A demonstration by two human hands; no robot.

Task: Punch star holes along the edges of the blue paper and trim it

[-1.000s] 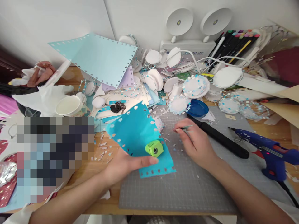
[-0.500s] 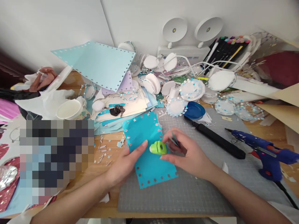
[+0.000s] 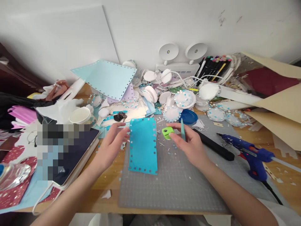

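Note:
A teal paper sheet [image 3: 143, 146] with punched holes along its edges lies flat on the grey cutting mat [image 3: 178, 185]. My left hand [image 3: 112, 145] hovers at the sheet's left edge, fingers spread, holding nothing. My right hand [image 3: 189, 142] pinches a small green paper punch [image 3: 167, 132] between thumb and forefinger just right of the sheet. A thin teal tool [image 3: 182, 129] also sticks up from that hand.
A blue glue gun [image 3: 244, 152] and a black stick-like tool [image 3: 213, 145] lie on the right. Behind the mat sit a blue lid [image 3: 188, 116], white decorated discs [image 3: 183, 99], stacked papers, keys [image 3: 118, 116], a paper cup [image 3: 80, 115] and markers [image 3: 213, 66]. A tablet [image 3: 70, 152] lies left.
The punch has come off the teal sheet and moved right in my right hand. My left hand let go of the sheet, which now lies flat. The camera tilted upward.

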